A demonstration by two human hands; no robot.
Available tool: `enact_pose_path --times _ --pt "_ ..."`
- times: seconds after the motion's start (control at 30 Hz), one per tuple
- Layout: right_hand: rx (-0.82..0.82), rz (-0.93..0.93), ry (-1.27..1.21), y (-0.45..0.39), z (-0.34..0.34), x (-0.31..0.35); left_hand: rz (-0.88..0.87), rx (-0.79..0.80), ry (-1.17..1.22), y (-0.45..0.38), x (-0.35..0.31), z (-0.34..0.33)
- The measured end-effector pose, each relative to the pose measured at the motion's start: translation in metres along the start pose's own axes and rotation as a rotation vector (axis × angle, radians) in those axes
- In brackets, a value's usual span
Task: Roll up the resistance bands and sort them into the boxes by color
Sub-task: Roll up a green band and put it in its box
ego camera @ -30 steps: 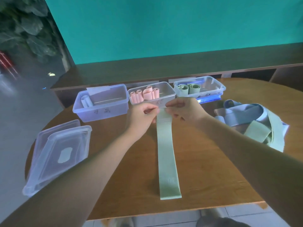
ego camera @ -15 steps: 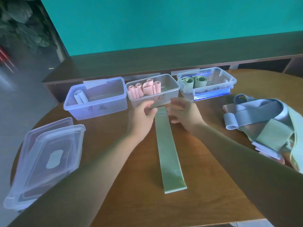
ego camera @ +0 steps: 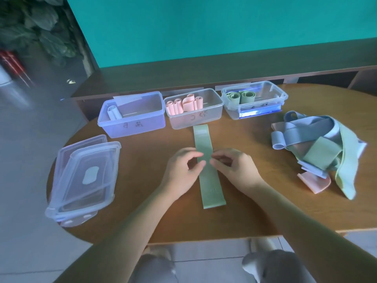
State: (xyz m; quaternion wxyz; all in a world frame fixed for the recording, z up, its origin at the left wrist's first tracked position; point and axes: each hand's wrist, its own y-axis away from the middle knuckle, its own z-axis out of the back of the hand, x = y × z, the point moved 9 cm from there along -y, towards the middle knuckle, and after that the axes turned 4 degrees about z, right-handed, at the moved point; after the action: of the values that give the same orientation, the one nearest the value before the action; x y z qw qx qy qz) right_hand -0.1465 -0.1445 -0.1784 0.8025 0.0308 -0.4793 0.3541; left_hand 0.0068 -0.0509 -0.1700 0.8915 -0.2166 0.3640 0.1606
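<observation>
green band [ego camera: 206,158] laid flat and straight across the middle of the table [ego camera: 255,205], one end near the front edge, the far end touching the pink box [ego camera: 193,113]. i take it it's stretched out like this so it rolls evenly from one end.

boxes line the back edge: purple box [ego camera: 132,117] toward the left, pink in the middle, green box [ego camera: 255,100] toward the right, each with rolls already inside. unrolled pile of bands [ego camera: 318,148] sits by the right edge, within reach. stacked lids [ego camera: 85,176] parked at the left edge, out of the way.

my left hand [ego camera: 183,170] and right hand [ego camera: 234,168] flank the band at its middle, fingers loosely curled, thumb and forefinger tips at its long edges. whether they actually pinch it i cannot tell. no roll started yet.
</observation>
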Motion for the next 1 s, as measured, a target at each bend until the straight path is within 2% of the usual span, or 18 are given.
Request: enact_pose_path --times 0.33,0.57,1.0 --pt "0.103 0.051 -0.087 0.087 0.011 0.025 0.061 0.063 0.229 0.099 -0.026 0.013" --pt "0.107 0.101 0.045 0.11 0.012 0.034 0.06 0.118 0.066 0.116 -0.033 0.011" --pt "0.101 0.15 0.1 0.109 0.005 0.034 -0.069 0.045 -0.033 0.114 -0.035 0.007"
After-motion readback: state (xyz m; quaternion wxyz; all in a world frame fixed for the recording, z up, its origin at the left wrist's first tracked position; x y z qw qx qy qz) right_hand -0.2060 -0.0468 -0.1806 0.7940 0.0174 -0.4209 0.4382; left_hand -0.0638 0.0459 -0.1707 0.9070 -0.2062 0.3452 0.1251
